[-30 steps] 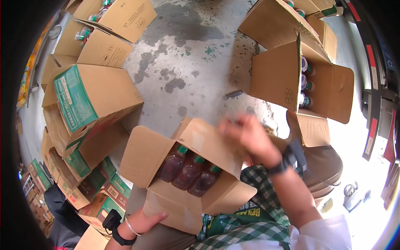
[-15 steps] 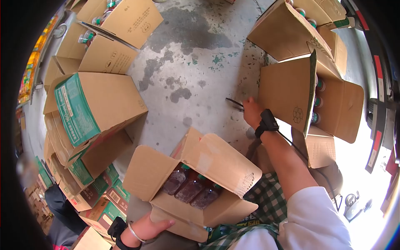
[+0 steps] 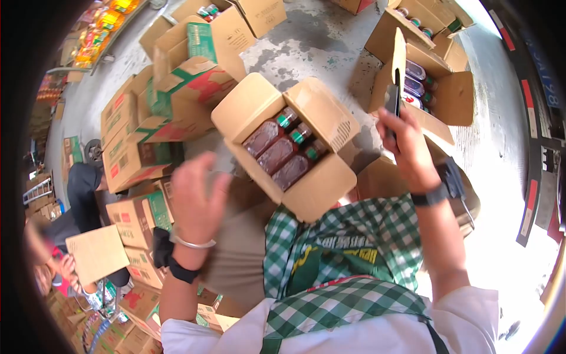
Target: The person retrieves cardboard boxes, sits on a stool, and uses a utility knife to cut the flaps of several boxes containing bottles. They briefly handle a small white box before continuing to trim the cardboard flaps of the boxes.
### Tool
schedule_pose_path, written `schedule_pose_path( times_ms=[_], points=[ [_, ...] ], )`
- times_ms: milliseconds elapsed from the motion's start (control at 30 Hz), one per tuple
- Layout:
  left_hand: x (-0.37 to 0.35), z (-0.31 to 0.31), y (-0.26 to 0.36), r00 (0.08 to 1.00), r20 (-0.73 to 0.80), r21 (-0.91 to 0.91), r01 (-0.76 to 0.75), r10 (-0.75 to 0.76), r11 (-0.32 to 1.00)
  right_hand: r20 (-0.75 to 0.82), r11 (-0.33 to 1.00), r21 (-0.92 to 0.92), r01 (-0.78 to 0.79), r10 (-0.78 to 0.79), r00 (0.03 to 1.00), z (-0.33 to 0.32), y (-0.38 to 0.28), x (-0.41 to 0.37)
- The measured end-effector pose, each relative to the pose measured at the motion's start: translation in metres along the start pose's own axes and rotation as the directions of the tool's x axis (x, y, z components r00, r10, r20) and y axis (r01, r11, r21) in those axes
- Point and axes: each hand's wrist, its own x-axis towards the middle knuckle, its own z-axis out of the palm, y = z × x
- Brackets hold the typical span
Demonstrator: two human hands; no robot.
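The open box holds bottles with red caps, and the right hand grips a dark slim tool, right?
Not quite: the head view shows green caps, not red. The open box does hold bottles, and the right hand grips the dark slim tool.

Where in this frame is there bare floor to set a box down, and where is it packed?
Bare concrete lies between the open box of bottles, the far box and the stacked cartons. A bright strip of floor is free at the right. The left side is crowded with cartons. The right hand grips a dark tool; the left hand is open.
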Motion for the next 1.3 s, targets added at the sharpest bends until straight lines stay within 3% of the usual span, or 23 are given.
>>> schedule_pose_path(
  times_ms=[33,67,133,167,233,300,333,400,433,533,567,600,633,667,700,733,800,1033,1133,1200,1233,1267,1300],
  points=[
    [-0.019,-0.003,0.018,0.965,0.262,-0.320,0.059,0.029,0.946,0.190,0.998,-0.019,-0.066,0.068,0.979,-0.001,-0.015,-0.041],
    [-0.043,-0.003,0.037,0.860,0.490,-0.580,0.200,0.143,0.790,0.304,0.984,0.020,-0.175,0.161,0.939,0.005,-0.025,-0.083],
    [-0.090,0.011,0.082,0.709,0.547,-0.727,0.139,0.446,0.672,0.427,0.966,-0.034,-0.255,0.245,0.870,0.007,-0.027,-0.156],
    [-0.113,0.012,0.100,0.710,0.550,-0.725,0.144,0.440,0.674,0.481,0.963,-0.038,-0.266,0.251,0.840,0.007,-0.023,-0.184],
    [-0.141,0.017,0.122,0.748,0.485,-0.547,-0.143,0.452,0.825,0.566,0.944,-0.014,-0.330,0.279,0.776,0.011,-0.016,-0.220],
    [-0.147,0.027,0.123,0.775,0.463,-0.525,-0.153,0.431,0.838,0.678,0.914,-0.021,-0.406,0.311,0.665,0.013,-0.008,-0.239],
    [-0.146,0.033,0.118,0.784,0.450,-0.534,-0.148,0.427,0.833,0.732,0.932,-0.100,-0.349,0.306,0.608,0.019,-0.006,-0.247],
    [-0.135,0.034,0.103,0.841,0.410,-0.404,-0.179,0.353,0.897,0.722,0.896,-0.238,-0.374,0.421,0.550,0.038,0.004,-0.260],
    [-0.132,0.030,0.100,0.877,0.278,-0.471,-0.231,0.392,0.851,0.757,0.906,-0.203,-0.372,0.386,0.528,0.046,0.016,-0.264],
    [-0.124,0.003,0.105,0.906,0.198,-0.543,-0.215,0.373,0.812,0.711,0.886,-0.156,-0.436,0.407,0.573,0.055,0.044,-0.262],
    [-0.123,-0.006,0.105,0.909,0.193,-0.535,-0.218,0.369,0.816,0.743,0.938,-0.314,-0.147,0.339,0.578,0.052,0.049,-0.256],
    [-0.123,-0.014,0.104,0.913,0.222,-0.617,-0.141,0.343,0.775,0.746,0.938,-0.318,-0.140,0.339,0.573,0.054,0.054,-0.256],
    [-0.120,-0.022,0.104,0.914,0.251,-0.689,-0.062,0.319,0.722,0.793,0.887,-0.279,0.368,-0.003,0.609,0.056,0.056,-0.256],
    [-0.117,-0.027,0.104,0.918,0.243,-0.686,-0.066,0.314,0.724,0.825,0.591,-0.207,0.780,-0.323,0.464,0.059,0.056,-0.255],
    [-0.115,-0.030,0.107,0.905,0.270,-0.692,-0.056,0.329,0.720,0.810,0.580,-0.317,0.751,-0.247,0.532,0.056,0.053,-0.256],
    [-0.112,-0.033,0.111,0.889,0.297,-0.699,-0.046,0.349,0.714,0.809,0.578,-0.317,0.752,-0.250,0.533,0.053,0.048,-0.257],
    [-0.108,-0.033,0.116,0.875,0.292,-0.687,-0.090,0.387,0.721,0.779,0.350,-0.549,0.759,-0.114,0.617,0.046,0.041,-0.261],
    [-0.092,-0.013,0.120,0.852,0.285,-0.746,-0.090,0.439,0.660,0.694,0.283,-0.627,0.726,-0.220,0.685,0.051,0.030,-0.259],
    [-0.092,-0.011,0.116,0.836,0.340,-0.733,-0.052,0.431,0.679,0.658,0.253,-0.716,0.651,-0.068,0.750,0.044,0.028,-0.255],
    [-0.092,-0.011,0.109,0.810,0.349,-0.740,-0.069,0.470,0.669,0.744,0.446,-0.592,0.671,-0.018,0.668,0.030,0.008,-0.255],
    [-0.088,-0.017,0.106,0.820,0.290,-0.780,-0.098,0.494,0.618,0.639,0.680,-0.613,0.402,0.127,0.759,0.034,-0.021,-0.256],
    [-0.080,-0.026,0.106,0.823,0.227,-0.815,-0.132,0.520,0.565,0.564,0.741,-0.621,0.255,0.197,0.802,0.035,-0.038,-0.251],
    [-0.077,-0.032,0.114,0.882,0.123,-0.803,-0.180,0.454,0.569,0.597,0.712,-0.607,0.353,0.115,0.794,0.034,-0.043,-0.241]
  ],
)
